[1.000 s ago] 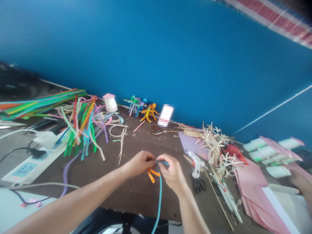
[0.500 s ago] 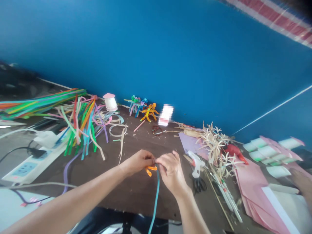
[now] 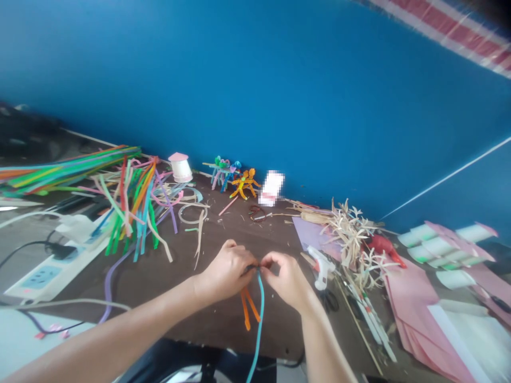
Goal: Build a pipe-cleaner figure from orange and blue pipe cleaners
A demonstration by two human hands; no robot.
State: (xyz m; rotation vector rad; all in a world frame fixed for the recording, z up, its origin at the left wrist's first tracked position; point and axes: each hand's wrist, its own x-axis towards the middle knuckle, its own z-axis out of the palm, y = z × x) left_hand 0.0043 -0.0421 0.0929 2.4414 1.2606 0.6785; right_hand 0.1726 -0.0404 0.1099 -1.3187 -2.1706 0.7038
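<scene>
My left hand (image 3: pixel 227 272) and my right hand (image 3: pixel 288 280) meet fingertip to fingertip over the dark brown table (image 3: pixel 167 276). Both are closed in a pinch where a teal pipe cleaner (image 3: pixel 258 324) and an orange pipe cleaner (image 3: pixel 248 308) join. The orange one hangs in two short strands below my left hand. The teal one drops in a long line past the table's front edge.
A heap of coloured pipe cleaners (image 3: pixel 131 207) lies at the left, beside a white power strip (image 3: pixel 43 274). Small pipe-cleaner figures (image 3: pixel 233 178) stand by the blue wall. A glue gun (image 3: pixel 322 264), scissors, straw pieces (image 3: pixel 351 234) and pink paper (image 3: pixel 415 308) lie at the right.
My hands have drawn closer together and now pinch at one spot. The orange strands, first sticking out sideways, now hang down. A person's hand at the far right edge has gone from view.
</scene>
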